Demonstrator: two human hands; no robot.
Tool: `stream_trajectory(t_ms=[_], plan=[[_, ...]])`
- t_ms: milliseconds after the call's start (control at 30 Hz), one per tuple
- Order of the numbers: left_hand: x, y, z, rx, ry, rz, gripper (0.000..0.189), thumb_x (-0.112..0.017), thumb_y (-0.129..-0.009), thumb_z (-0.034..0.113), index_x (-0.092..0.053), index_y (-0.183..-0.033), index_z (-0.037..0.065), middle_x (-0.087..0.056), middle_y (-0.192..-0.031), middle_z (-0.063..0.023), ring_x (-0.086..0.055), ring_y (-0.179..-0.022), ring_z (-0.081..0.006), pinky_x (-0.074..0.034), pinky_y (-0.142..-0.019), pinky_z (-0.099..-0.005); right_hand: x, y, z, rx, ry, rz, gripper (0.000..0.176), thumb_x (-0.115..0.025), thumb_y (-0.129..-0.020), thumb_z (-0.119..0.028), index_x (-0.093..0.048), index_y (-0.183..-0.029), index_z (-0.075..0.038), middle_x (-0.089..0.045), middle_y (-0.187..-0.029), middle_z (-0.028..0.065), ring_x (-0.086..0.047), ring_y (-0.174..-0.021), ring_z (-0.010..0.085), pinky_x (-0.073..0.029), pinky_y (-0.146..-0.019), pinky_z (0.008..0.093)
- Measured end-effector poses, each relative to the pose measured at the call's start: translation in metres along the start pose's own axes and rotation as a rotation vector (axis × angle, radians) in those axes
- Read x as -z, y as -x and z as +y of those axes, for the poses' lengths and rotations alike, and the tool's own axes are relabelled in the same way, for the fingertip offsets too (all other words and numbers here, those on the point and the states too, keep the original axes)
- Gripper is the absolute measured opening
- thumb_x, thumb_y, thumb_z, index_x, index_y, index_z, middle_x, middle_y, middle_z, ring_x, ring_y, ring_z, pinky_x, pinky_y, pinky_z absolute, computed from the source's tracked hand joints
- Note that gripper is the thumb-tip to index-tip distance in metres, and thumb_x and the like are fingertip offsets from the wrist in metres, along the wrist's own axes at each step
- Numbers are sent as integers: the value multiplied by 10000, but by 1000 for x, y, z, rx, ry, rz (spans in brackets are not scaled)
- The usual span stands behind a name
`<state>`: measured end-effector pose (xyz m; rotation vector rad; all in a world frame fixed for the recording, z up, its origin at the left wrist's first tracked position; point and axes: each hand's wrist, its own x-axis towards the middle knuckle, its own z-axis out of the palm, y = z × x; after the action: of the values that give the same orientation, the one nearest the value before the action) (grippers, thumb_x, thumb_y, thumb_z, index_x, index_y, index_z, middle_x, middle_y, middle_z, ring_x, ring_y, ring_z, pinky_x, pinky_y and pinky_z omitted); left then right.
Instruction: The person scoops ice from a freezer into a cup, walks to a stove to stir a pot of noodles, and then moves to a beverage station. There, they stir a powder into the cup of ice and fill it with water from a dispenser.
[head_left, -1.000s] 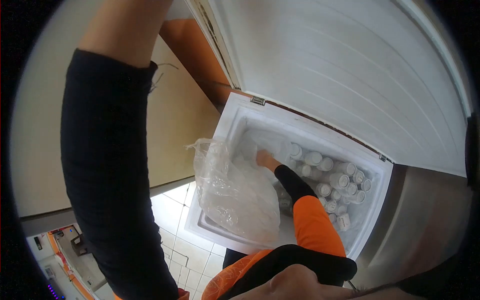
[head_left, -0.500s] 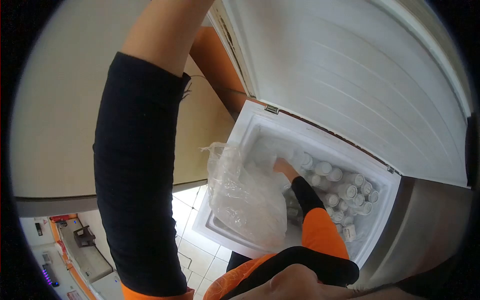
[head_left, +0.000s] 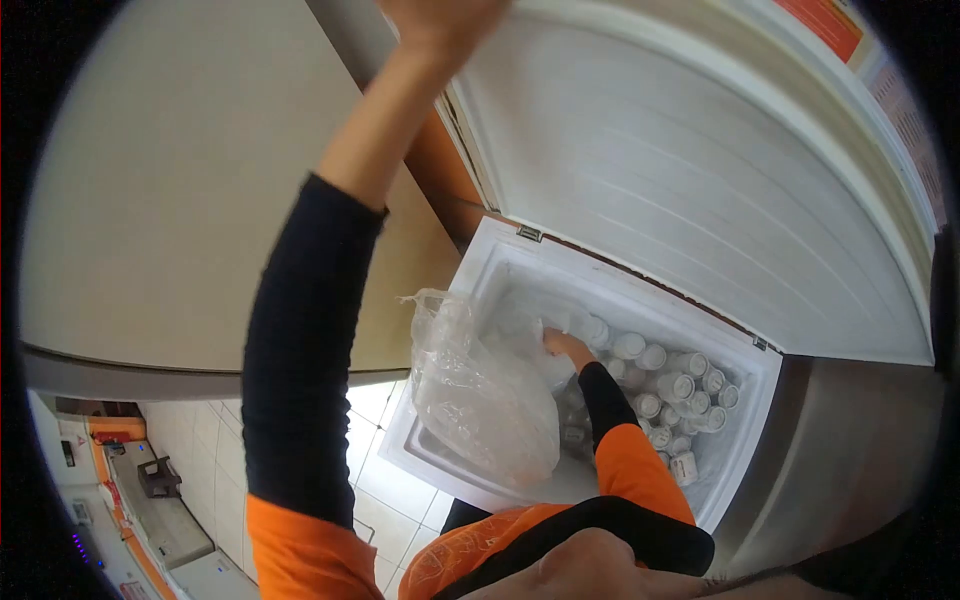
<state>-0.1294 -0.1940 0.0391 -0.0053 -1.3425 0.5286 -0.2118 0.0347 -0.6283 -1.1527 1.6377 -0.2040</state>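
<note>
My right hand [head_left: 562,342] reaches down into an open chest freezer [head_left: 735,465]. Its fingers are closed at the edge of a clear plastic bag [head_left: 485,400], which drapes over the freezer's left wall. Beside that hand, several white-capped bottles [head_left: 675,385] are packed together, some upright and some tilted. My left hand [head_left: 445,20] is raised to the near edge of the freezer's white lid [head_left: 690,180]. The top of the picture cuts off its fingers, so its grip is hidden.
A large beige panel [head_left: 180,200] stands left of the freezer. To the right is a grey metallic surface [head_left: 830,450]. White floor tiles [head_left: 395,490] show below, with a counter [head_left: 165,510] farther off. Printed sheets [head_left: 825,25] appear beyond the lid.
My view has shifted, bringing my left hand into the picture and printed sheets beyond the lid. My right hand stays in the freezer at the plastic bag.
</note>
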Motion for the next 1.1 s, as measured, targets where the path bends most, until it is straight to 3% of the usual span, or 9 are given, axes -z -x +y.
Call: stream_trajectory(t_ms=[33,200,267,300,433,533,633,900,1100], plan=[[17,12,10,52,-74,-119,417,-756,-674,280,-506,-951,93,-479,-1191,-78,-272,-1278,-304,-185,-1050,-525,-10,-8,8,26,-95,76,381,-509,-758,-154,-502,-1086,39,-604,-746,130,-562,-629,210,-453,-578,328],[59,49,33,572,738,-235,788,-704,-754,302,-221,-1354,135,-253,-1432,-194,-255,-1317,-362,-102,-1103,-461,30,50,-30,-52,-310,19,265,-514,-775,-160,-528,-961,30,-547,-622,66,-497,-518,158,-403,-473,289],[73,45,34,518,786,-451,813,-721,-702,265,-253,-1358,163,-182,-1463,-155,-221,-1330,-366,-135,-1092,-476,54,79,-55,47,-507,-272,139,-517,-780,-126,-522,-838,0,-457,-579,11,-413,-472,99,-332,-412,246],[80,42,36,464,815,-676,846,-738,-649,229,-285,-1363,192,-111,-1494,-115,-186,-1344,-370,-167,-1082,-492,62,94,-64,47,-500,-265,139,-517,-780,-126,-522,-838,0,-457,-579,11,-413,-472,99,-332,-412,246],[108,41,61,574,795,-906,603,-764,-600,280,-570,-1150,126,-92,-1497,-121,-116,-1364,-357,-145,-1082,-504,83,141,-76,75,-626,-291,81,-535,-780,-95,-485,-755,-37,-393,-568,-31,-355,-458,55,-267,-383,220],[126,76,62,384,622,-1295,675,-772,-604,332,-541,-1205,131,-27,-1492,-172,-64,-1369,-367,-112,-1080,-507,109,176,-75,85,-630,-279,96,-535,-800,-123,-487,-778,-43,-409,-587,-31,-379,-469,49,-273,-381,213],[132,81,69,319,461,-1425,674,-750,-627,396,-536,-1221,159,-21,-1494,-160,-45,-1366,-379,-96,-1067,-551,157,252,-125,62,-460,-165,120,-511,-831,-169,-488,-825,-51,-437,-605,-26,-429,-480,43,-284,-377,193],[141,133,78,234,347,-1391,835,-651,-576,661,-444,-1307,314,5,-1494,-151,-25,-1364,-378,-69,-1012,-656,261,420,-268,92,-144,-25,135,-430,-862,-160,-486,-912,-48,-487,-542,18,-453,-415,70,-311,-340,200],[138,140,85,268,370,-1330,860,-627,-570,696,-413,-1324,344,31,-1488,-175,19,-1355,-410,-52,-997,-671,289,391,-352,-10,555,130,188,-457,-755,-115,-612,-745,-10,-588,-546,106,-521,-398,144,-420,-377,290]])
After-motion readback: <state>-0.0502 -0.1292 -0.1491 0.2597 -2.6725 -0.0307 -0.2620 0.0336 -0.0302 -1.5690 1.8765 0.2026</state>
